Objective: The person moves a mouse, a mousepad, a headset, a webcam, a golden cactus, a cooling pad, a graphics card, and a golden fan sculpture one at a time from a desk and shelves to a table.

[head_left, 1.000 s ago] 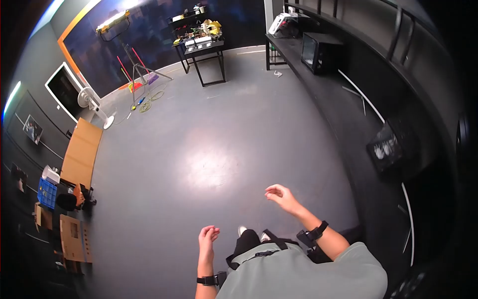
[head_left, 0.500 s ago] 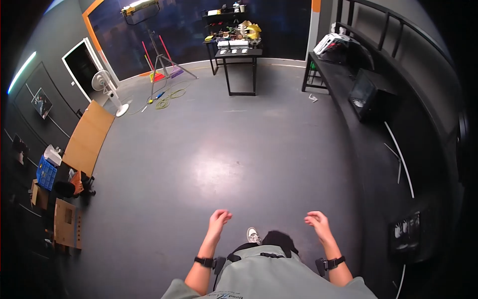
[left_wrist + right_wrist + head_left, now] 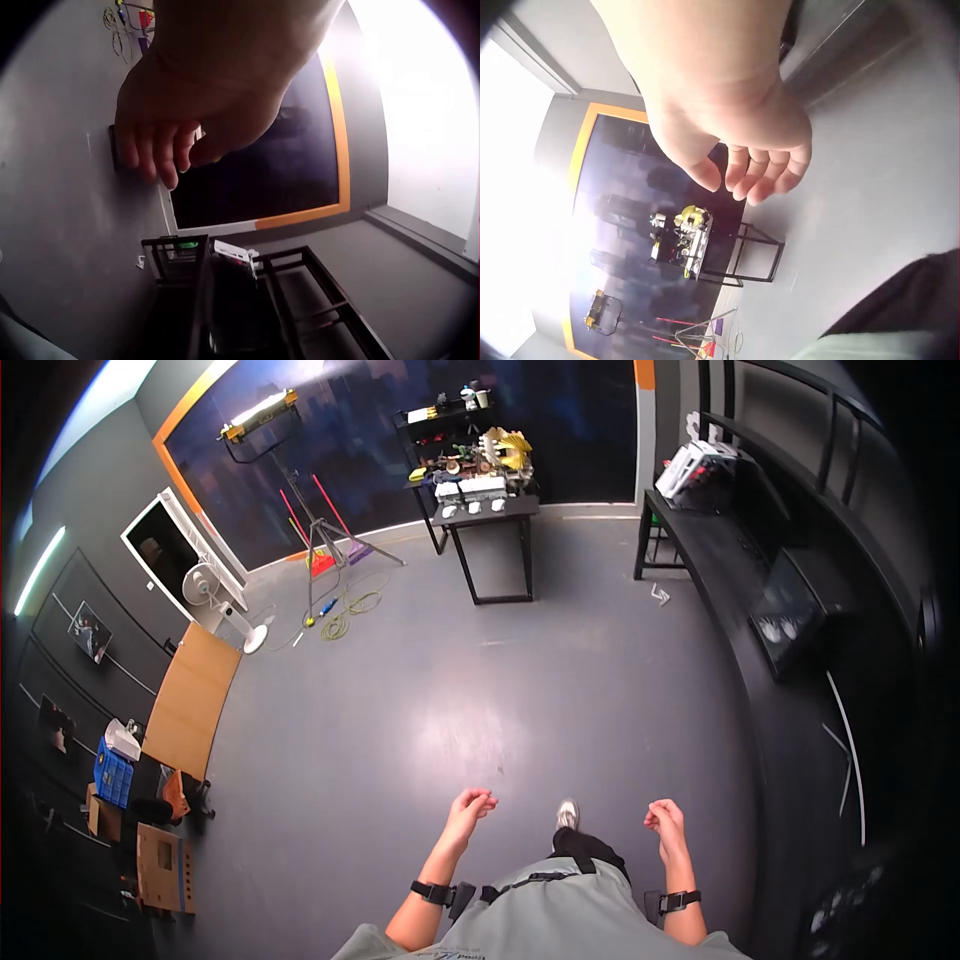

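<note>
I see a plain grey floor [image 3: 340, 730], a muted grey-green shirt [image 3: 570, 910] with dark lettering, black trousers [image 3: 590, 847] and a white fan [image 3: 201, 585]. The wall panel [image 3: 350, 420] looks mottled dark blue, its border [image 3: 177, 415] orange; the crate [image 3: 114, 773] is blue, the bench [image 3: 522, 507] black.

Indoor workshop or studio space. Identified by: tripod work light [image 3: 262, 418] at far left; cluttered black table [image 3: 487, 510] against far dark mural wall [image 3: 370, 450]; long black bench [image 3: 735, 590] at right; cardboard boxes [image 3: 165, 868] and blue crate [image 3: 114, 772] at left; bare grey floor [image 3: 400, 690].
</note>
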Demonstrator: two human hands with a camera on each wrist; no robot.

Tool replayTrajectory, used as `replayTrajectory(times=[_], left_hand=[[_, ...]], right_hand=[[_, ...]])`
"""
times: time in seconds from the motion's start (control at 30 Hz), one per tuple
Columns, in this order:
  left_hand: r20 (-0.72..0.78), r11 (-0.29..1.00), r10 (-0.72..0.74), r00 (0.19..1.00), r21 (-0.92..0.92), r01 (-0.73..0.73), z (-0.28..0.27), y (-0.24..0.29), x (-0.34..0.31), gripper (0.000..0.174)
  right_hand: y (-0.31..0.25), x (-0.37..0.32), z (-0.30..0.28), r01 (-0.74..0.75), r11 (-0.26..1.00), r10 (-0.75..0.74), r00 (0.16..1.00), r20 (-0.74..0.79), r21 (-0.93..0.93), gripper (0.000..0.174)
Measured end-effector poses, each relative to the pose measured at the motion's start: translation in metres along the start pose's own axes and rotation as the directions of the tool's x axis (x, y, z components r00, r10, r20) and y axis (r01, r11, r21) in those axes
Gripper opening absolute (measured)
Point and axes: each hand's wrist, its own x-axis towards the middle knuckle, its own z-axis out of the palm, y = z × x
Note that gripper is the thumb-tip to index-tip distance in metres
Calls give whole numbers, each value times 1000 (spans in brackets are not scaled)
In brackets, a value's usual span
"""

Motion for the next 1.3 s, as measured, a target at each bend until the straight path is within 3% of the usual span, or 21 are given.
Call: replayTrajectory(times=[0.07,0.2,0.3,0.43,0.6,0.7,0.83,0.87,0.93,1.1,1.23,1.3], left_hand=[[-80,998,-18,997,-69,12,-4,24,35,21],[-175,992,16,984,-121,-37,-16,52,92,22],[-280,978,4,960,-198,-62,-26,56,129,22],[-408,951,-130,904,-310,-3,-51,40,187,20],[-444,928,-202,873,-372,26,-101,64,290,18],[-440,938,-179,880,-345,18,-136,105,365,19],[-330,987,26,944,-139,-76,-166,184,473,21],[-333,990,18,943,-126,-64,-173,207,494,21],[-216,983,137,967,-90,-160,-178,248,536,22],[-182,989,122,976,-63,-136,-203,290,631,22],[-224,997,4,975,-73,-21,-241,294,686,21],[-318,994,-56,946,-107,23,-259,309,706,20]], right_hand=[[-33,59,33,-5,1000,5,999,32,-11,10],[-89,169,124,206,972,-150,912,381,-111,14],[-129,221,201,244,957,-112,813,572,-160,17],[-160,286,282,242,948,-19,695,719,-208,18],[-171,377,349,214,945,22,713,700,-248,18],[-203,419,383,161,930,88,775,626,-329,19],[-222,481,418,103,960,51,849,527,-259,17],[-225,496,430,110,968,18,866,500,-225,17],[-234,518,451,70,973,38,892,451,-220,17],[-242,601,508,26,985,44,918,395,-170,16],[-256,679,563,-46,988,99,922,373,-149,15],[-271,723,598,-69,986,123,916,383,-151,15]])
